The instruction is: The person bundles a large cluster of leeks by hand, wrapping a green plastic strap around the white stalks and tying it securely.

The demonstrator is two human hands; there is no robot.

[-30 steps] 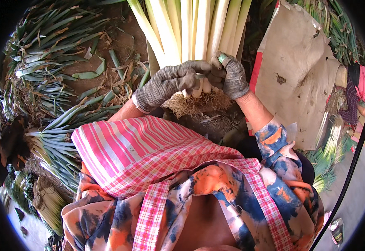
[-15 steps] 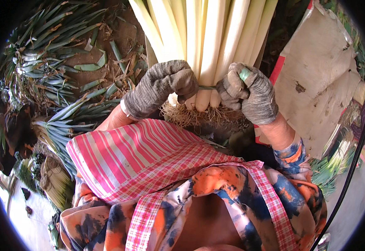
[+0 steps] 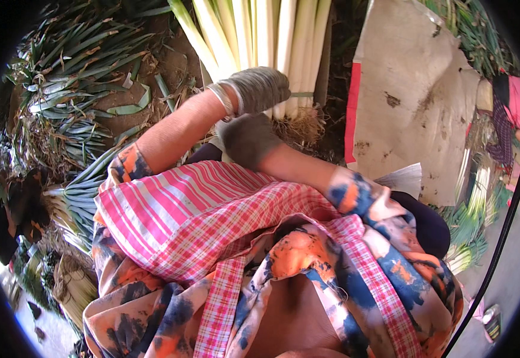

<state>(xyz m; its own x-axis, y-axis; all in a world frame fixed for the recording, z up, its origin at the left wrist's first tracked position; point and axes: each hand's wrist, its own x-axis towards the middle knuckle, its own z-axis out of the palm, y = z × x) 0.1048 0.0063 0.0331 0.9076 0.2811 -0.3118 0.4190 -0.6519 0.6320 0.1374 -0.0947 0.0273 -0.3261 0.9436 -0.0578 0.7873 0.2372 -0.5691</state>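
A bundle of long, thick green onions (image 3: 264,36) lies before me, white stalks and brown roots (image 3: 301,125) toward me. A thin green tie (image 3: 301,94) rings the stalks just above the roots. My left hand (image 3: 254,89), in a grey knit glove, is closed at the bundle's left side, level with the tie. What its fingers grip is hidden. My right hand (image 3: 248,140), in a dark grey glove, has crossed to the left and sits below my left hand, beside the roots. Motion smears it, and its fingers cannot be made out.
Loose green onions with dark leaves (image 3: 75,77) are heaped on the left. A stained beige sheet (image 3: 412,101) with a red edge lies to the right. More green onions (image 3: 468,215) and a black cable (image 3: 498,244) are farther right. A striped pink apron (image 3: 194,203) covers my lap.
My right hand has left the bundle's right side and crossed beneath my left hand. My left hand has shifted slightly up and over the stalks. The bundle appears farther left in view.
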